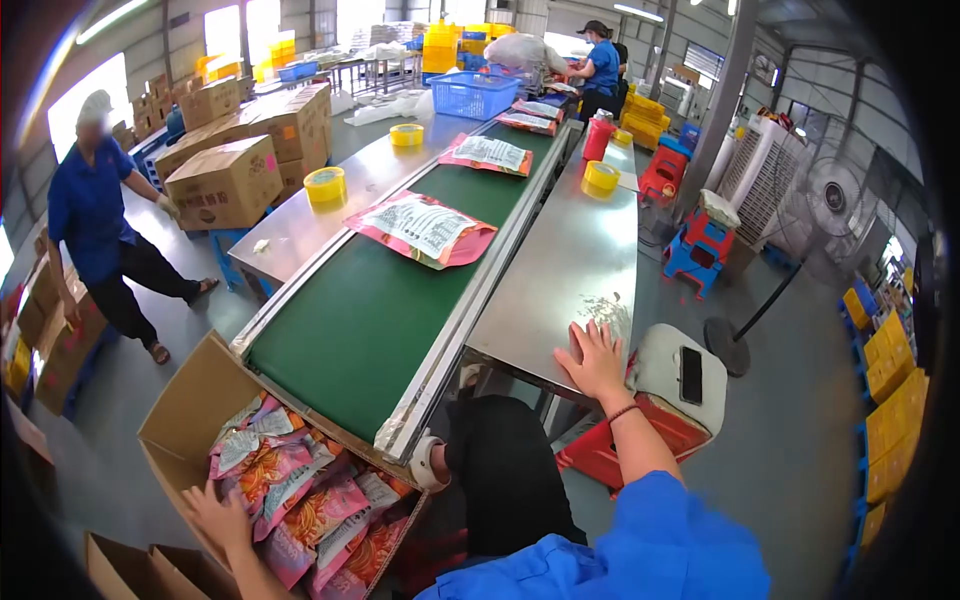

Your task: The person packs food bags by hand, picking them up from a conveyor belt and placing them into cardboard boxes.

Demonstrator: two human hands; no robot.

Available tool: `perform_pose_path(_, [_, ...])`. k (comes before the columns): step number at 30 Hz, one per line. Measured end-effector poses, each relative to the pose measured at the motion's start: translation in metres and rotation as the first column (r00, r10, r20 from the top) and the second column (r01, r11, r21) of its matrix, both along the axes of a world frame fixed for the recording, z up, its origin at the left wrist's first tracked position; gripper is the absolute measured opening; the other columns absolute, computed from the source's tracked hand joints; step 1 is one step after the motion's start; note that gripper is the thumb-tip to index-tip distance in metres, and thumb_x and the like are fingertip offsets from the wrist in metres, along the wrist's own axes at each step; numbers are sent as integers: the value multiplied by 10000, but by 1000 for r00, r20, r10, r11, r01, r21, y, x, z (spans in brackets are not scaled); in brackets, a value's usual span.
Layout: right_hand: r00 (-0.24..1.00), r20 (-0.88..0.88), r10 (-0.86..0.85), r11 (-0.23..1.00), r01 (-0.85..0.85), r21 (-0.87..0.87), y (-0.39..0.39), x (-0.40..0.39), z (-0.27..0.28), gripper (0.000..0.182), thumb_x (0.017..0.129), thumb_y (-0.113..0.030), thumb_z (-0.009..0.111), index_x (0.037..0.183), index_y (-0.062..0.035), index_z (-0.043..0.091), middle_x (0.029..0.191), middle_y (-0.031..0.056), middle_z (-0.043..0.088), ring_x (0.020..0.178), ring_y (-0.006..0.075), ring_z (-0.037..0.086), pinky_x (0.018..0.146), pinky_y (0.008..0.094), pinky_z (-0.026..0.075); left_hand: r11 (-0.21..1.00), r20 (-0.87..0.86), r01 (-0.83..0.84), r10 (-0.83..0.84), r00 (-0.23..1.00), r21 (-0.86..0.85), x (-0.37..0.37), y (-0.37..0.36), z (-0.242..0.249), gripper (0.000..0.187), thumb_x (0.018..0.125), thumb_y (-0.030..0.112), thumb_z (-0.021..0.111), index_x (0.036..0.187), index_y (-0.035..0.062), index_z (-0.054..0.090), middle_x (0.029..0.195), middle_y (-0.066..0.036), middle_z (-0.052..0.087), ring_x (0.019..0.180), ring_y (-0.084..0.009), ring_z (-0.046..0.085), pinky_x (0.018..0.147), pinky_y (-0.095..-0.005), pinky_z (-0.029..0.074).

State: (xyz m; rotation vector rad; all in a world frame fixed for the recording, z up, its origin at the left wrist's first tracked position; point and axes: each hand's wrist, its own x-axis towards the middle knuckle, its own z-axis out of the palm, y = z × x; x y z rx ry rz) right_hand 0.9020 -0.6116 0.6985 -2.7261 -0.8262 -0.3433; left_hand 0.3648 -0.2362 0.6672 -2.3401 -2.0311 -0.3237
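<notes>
My left hand (218, 515) is at the left inside of an open cardboard box (180, 400), fingers spread at the edge of the pouches. Several pink and orange food pouches (325, 500) fill that box, which stands at the near end of a green conveyor belt (345, 330). Flat on the steel side table (560, 270) rests my right hand (593, 358), fingers stretched out and nothing in them. A pink pouch with a white label (425, 228) lies on the belt, and another pouch (487, 154) lies farther up.
Yellow tape rolls (600, 178) sit on both side tables. A phone (691, 373) lies on a padded stool (655, 350) at right, near a standing fan (838, 195). Stacked cartons (225, 182) and a person in blue (100, 210) are at left. Beyond the blue basket (474, 95), another person (603, 70) works.
</notes>
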Motion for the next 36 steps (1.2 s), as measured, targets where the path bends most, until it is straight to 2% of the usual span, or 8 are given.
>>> perform_pose_path(4, [999,-45,-23,1000,23,11,3,0,3,710,859,-619,495,1397,-158,459,1483,204,345,1403,415,224,1122,599,124,941,471,187,-35,882,-281,-2,20,-64,693,829,297,636,1400,-6,387,1482,-335,242,1363,-440,307,1124,-402,275])
perform_pose_path(18, [973,-228,-28,998,16,-54,3,11,29,742,903,-614,425,1472,-148,327,1518,253,233,1405,477,157,1124,612,77,882,-13,136,-159,987,-450,35,-31,-38,788,897,375,548,1505,44,171,1508,-231,282,1417,-385,212,1136,-512,179])
perform_pose_path(21, [927,-267,263,963,-235,132,48,0,78,804,894,-619,453,1498,-131,243,1509,302,197,1383,537,137,1103,645,91,775,851,415,289,438,-477,52,-32,13,842,909,376,605,1475,-61,161,1521,-210,265,1437,-257,200,1145,-352,189])
perform_pose_path(26, [770,268,580,640,-633,436,167,-31,210,843,878,-597,513,1474,-57,259,1507,305,186,1385,523,147,1062,680,149,808,855,543,434,-285,-230,159,-37,73,900,884,471,628,1517,68,132,1577,-174,67,1469,-277,41,1159,-421,124])
perform_pose_path(30, [742,477,471,726,-633,268,249,-31,151,816,891,-580,502,1480,-71,255,1500,289,210,1385,510,158,1058,686,164,799,877,549,425,-224,-247,213,-51,98,936,860,503,648,1524,113,116,1585,-154,0,1470,-286,-22,1155,-477,88])
perform_pose_path(32, [658,-140,739,670,-701,244,253,-37,79,804,909,-587,462,1488,-76,239,1501,283,216,1383,514,157,1078,671,139,719,798,642,538,-272,-266,223,-47,95,908,846,511,662,1510,128,175,1587,-144,4,1472,-280,-18,1151,-499,79])
perform_pose_path(34, [667,-54,743,658,-712,244,253,-52,64,801,913,-601,442,1492,-86,239,1509,277,207,1386,520,140,1093,650,134,746,783,593,550,-290,-304,225,-40,98,822,854,497,662,1476,131,268,1569,-131,126,1464,-268,67,1136,-487,147])
perform_pose_path(36, [660,10,751,641,-733,229,246,-67,50,798,917,-616,422,1495,-97,238,1518,270,197,1389,526,123,1108,629,130,634,858,731,495,-135,-251,222,-35,100,1213,763,588,713,1507,60,-87,1576,-191,-10,1469,-300,-13,1142,-528,100])
